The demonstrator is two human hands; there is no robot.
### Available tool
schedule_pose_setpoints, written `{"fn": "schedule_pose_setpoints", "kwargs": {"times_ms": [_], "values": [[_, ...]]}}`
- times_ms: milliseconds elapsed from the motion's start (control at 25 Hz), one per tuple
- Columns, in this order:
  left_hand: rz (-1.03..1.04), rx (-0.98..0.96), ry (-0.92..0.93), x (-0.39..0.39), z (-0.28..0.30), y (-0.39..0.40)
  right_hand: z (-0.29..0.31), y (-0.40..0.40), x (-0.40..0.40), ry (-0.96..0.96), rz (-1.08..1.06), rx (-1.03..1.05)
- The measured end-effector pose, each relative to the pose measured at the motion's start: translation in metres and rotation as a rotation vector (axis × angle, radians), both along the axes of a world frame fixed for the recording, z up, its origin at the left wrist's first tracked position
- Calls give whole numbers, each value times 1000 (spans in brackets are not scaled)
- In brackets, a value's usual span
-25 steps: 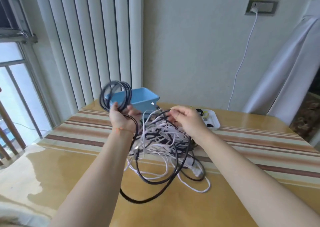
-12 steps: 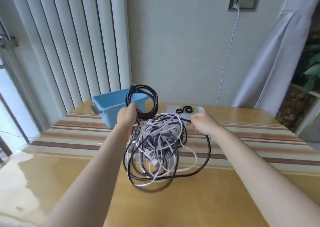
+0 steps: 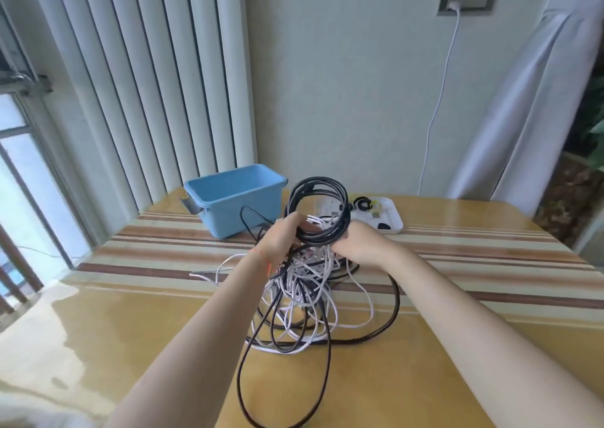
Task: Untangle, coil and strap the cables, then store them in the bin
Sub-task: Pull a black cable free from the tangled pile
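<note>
A coil of black cable [image 3: 318, 192] stands upright above the table, several loops wide. My left hand [image 3: 282, 241] grips its lower left part. My right hand [image 3: 358, 244] holds the coil's lower right part, fingers curled round it. Below both hands hangs a tangle of white and black cables [image 3: 300, 297], its loops spilling onto the table toward me. One long black loop [image 3: 248, 408] reaches the near edge of the view. The blue bin [image 3: 235, 199] stands behind my left hand, with nothing visible inside.
A white tray [image 3: 394, 218] with small black straps sits behind my right hand. A white cord [image 3: 438, 101] runs down the wall from a socket. Vertical blinds and a window lie to the left, a curtain to the right. The wooden table [image 3: 474, 346] has striped bands.
My right hand moved in from the right and took hold of the black coil beside my left hand. The tangle now hangs lower and narrower under both hands.
</note>
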State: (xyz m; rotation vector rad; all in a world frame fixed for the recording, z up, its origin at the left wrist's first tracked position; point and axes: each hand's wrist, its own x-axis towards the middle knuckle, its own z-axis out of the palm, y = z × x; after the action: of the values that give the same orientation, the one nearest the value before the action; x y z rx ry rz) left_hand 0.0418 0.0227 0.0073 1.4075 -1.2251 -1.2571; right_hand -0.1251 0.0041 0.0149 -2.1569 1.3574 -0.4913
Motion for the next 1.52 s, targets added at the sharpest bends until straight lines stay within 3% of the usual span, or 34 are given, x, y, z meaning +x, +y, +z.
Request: {"fn": "schedule_pose_setpoints", "kwargs": {"times_ms": [160, 280, 400, 520, 600, 720, 880, 920, 1000, 1080, 1120, 1240, 1320, 1400, 1520], "values": [[39, -45, -177, 6, -3, 2, -2, -4, -6, -48, -95, -62], [148, -113, -121, 5, -3, 0, -2, -1, -5, -100, -190, -197], [237, -145, -62, 18, 5, -11, 16, 3, -8, -464, -290, -295], [471, -180, -40, 38, 11, -15, 46, -6, -28, -896, -476, -441], [664, -178, -23, 50, 10, -16, 56, -17, -42, -979, -565, -437], [658, -163, -37, 55, 8, -16, 42, -26, -46, -536, -526, -201], [577, -222, 47, 35, 21, -17, 16, -14, -29, 55, -262, 30], [584, -228, 92, 31, 26, -19, 14, -7, -21, 179, -210, 20], [507, -214, 164, 25, 35, -22, 8, 2, -4, 426, -104, -240], [330, -181, 207, 15, 38, -22, 6, 11, 15, 408, 53, -517], [262, -158, 185, 9, 35, -22, 5, 15, 23, 321, 135, -546], [182, -88, 33, 2, 15, -18, 3, 27, 31, 135, 255, -365], [132, -20, 20, 6, -1, -11, 7, 31, 24, 193, 199, -247], [96, -10, 1, 12, -13, -5, 11, 29, 14, 306, 72, -302], [200, -95, 2, 14, -17, -1, 11, 17, 2, 69, -123, -352]]}}
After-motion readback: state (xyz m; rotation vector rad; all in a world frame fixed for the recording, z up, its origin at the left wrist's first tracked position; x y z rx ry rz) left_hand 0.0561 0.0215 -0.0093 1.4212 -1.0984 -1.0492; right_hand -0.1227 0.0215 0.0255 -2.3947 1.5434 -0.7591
